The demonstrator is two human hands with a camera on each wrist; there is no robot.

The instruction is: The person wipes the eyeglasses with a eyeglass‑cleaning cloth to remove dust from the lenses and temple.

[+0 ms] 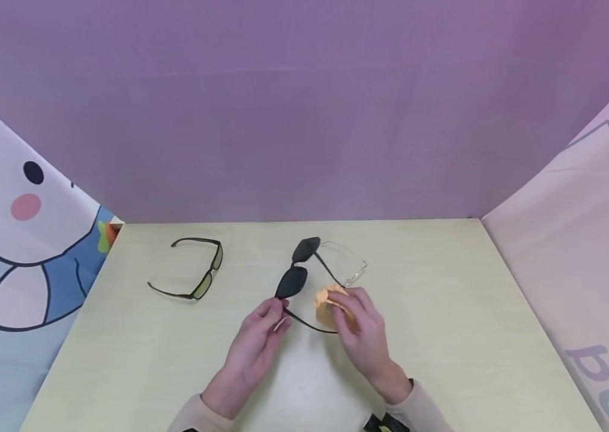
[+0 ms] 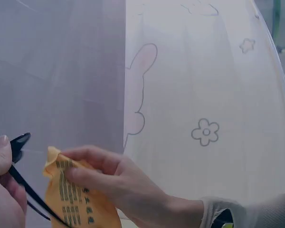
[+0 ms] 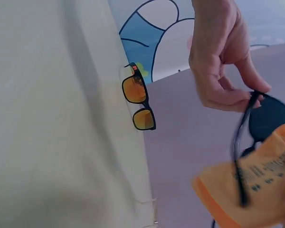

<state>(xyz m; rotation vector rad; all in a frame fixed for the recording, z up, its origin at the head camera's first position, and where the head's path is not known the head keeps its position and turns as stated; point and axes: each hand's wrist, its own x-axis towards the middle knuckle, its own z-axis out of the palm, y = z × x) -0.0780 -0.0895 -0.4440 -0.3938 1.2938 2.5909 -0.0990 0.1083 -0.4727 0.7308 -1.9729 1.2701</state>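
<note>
Dark-lensed sunglasses (image 1: 291, 282) are held up above the table, their temples pointing toward the right hand. My left hand (image 1: 252, 343) pinches them at the hinge end of the frame between thumb and fingers. In my right hand (image 1: 365, 336) is an orange cloth (image 2: 69, 194) with dark printing, pinched at its upper part and hanging down. The cloth is close to the sunglasses' temples; in the right wrist view one temple (image 3: 240, 171) crosses in front of it. Whether the cloth touches the sunglasses I cannot tell.
Black-framed glasses with yellowish lenses (image 1: 204, 285) lie unfolded on the left of the pale table (image 1: 471, 336). Thin-rimmed clear glasses (image 1: 357, 273) lie behind the right hand, partly covered. A purple cloth wall (image 1: 304, 120) rises at the back, with printed curtains on both sides.
</note>
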